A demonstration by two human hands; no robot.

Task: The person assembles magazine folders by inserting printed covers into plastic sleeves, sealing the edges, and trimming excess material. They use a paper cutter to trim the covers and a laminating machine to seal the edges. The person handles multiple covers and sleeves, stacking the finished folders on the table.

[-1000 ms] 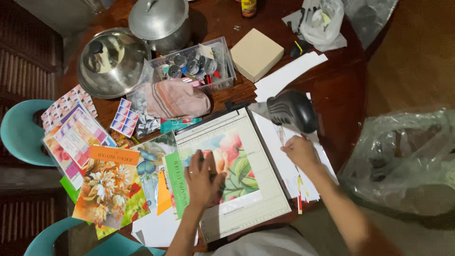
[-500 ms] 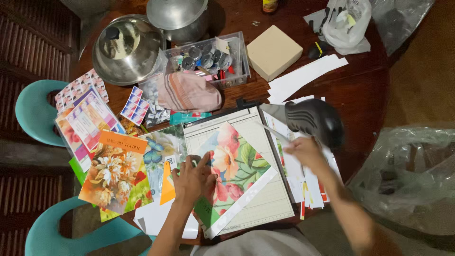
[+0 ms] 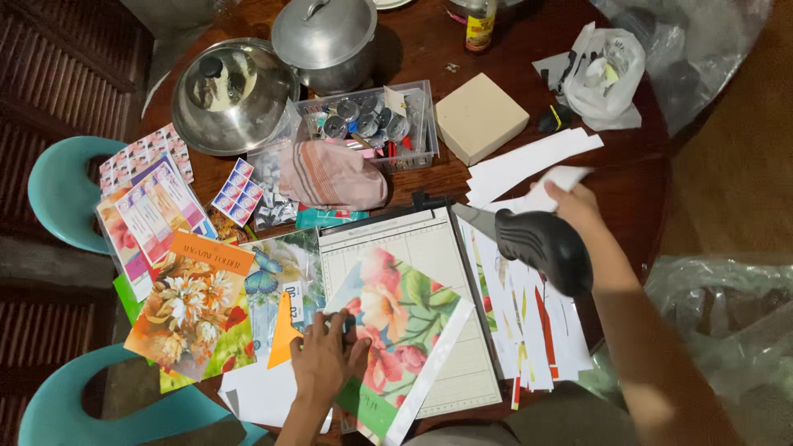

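Observation:
A paper cutter board (image 3: 450, 272) lies on the round wooden table, its black-handled blade arm (image 3: 541, 248) raised. A floral printed sheet (image 3: 396, 318) lies tilted across the board. My left hand (image 3: 326, 359) presses flat on that sheet's lower left corner. My right hand (image 3: 574, 206) is further right and back, past the blade handle, holding a white paper strip (image 3: 553, 186) over the pile of white offcuts.
Cut paper strips (image 3: 529, 330) pile right of the cutter. Floral folders and sticker sheets (image 3: 194, 306) lie left. A clear bin of small jars (image 3: 372, 124), striped cloth (image 3: 330, 173), steel pots (image 3: 235, 95), a cardboard box (image 3: 481, 120), a plastic bag (image 3: 607, 78) and teal chairs (image 3: 62, 194) surround.
The floral sheet has turned to lie diagonally on the board. My right hand left the blade handle and moved back and right, taking up a white strip. The blade arm stays raised.

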